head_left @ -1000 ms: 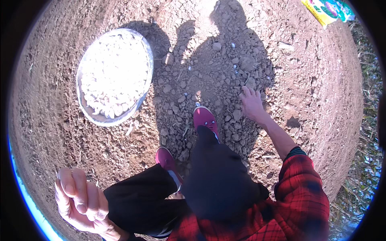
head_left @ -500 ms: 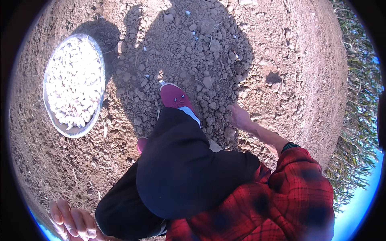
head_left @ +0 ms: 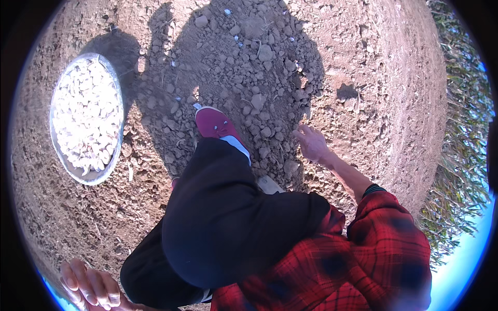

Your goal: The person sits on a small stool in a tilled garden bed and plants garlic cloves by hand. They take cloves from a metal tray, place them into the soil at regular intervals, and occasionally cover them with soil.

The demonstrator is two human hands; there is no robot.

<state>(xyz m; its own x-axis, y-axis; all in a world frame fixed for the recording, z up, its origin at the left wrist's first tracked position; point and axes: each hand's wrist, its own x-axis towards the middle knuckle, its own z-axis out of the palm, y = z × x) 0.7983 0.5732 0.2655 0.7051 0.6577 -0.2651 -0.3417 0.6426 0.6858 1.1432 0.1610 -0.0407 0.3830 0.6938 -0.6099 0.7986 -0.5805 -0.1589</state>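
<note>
My right hand (head_left: 313,145) is low over the crumbly soil beside the edge of my shadow. Its thumb and finger tips look slightly apart, with nothing visible between them. At the lower left, my left hand (head_left: 91,285) is raised next to my bent knee, its fingers curled in together; whatever lies inside the palm is hidden. A wide round basin (head_left: 119,140) to the left is full of pale cloves (head_left: 85,114), which look like garlic and are washed out by sunlight. A few similar white pieces (head_left: 236,38) lie scattered on the shaded soil ahead.
My red shoe (head_left: 211,122) stands on the clods in front of me. A flat pale object (head_left: 270,185) shows partly from under my dark trouser leg (head_left: 223,207). Loose clods (head_left: 257,101) cover the soil, and green plants (head_left: 461,155) line the right edge.
My right hand has risen slightly from the clods, and its fingertips have come into clearer sight. The view has shifted a little, moving the basin slightly left and down. My left hand keeps its curl.
</note>
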